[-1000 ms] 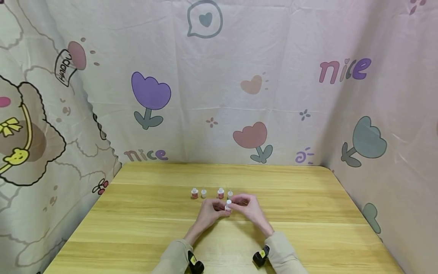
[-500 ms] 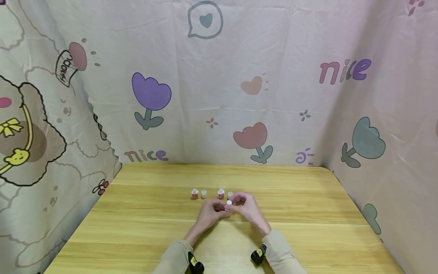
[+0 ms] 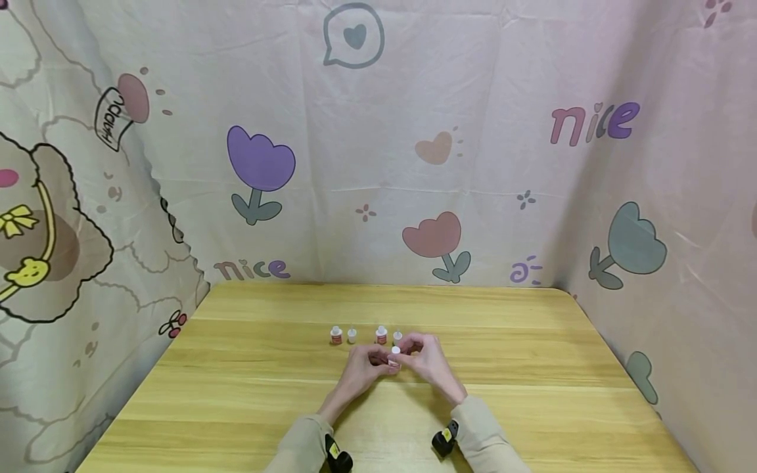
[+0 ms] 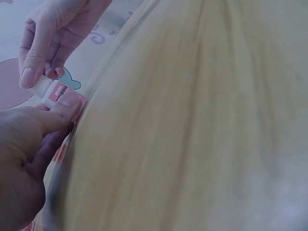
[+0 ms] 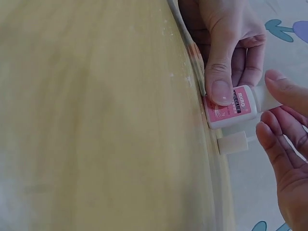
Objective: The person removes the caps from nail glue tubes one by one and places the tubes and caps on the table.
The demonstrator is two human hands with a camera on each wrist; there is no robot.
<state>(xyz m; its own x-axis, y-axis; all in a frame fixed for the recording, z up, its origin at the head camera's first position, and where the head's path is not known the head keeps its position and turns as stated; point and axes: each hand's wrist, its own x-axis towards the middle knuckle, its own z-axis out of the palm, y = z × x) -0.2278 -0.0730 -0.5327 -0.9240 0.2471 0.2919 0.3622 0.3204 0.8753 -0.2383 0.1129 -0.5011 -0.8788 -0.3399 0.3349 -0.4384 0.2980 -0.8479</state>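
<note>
A small white nail glue bottle (image 5: 230, 109) with a pink label stands upright between my hands, near the middle of the table. My left hand (image 3: 357, 369) grips its body, the thumb lying across the label. With thumb and fingers, my right hand (image 3: 430, 361) pinches the bottle's white top (image 5: 266, 98). Behind the hands, two like bottles, one on the left (image 3: 336, 336) and one near the middle (image 3: 381, 336), stand open-necked in a row. A white brush cap (image 3: 351, 336) is beside the first, and another brush cap (image 3: 397, 337) beside the second, its stem pointing up.
The wooden table (image 3: 248, 374) reaches back to a patterned cloth (image 3: 367, 164) that hangs behind it and along both sides. Black wrist cameras, left (image 3: 338, 456) and right (image 3: 445, 440), sit at the sleeves.
My right hand and forearm have shifted slightly left, the fingers still at the top of the bottle. The left hand holds still, and the row behind is unchanged.
</note>
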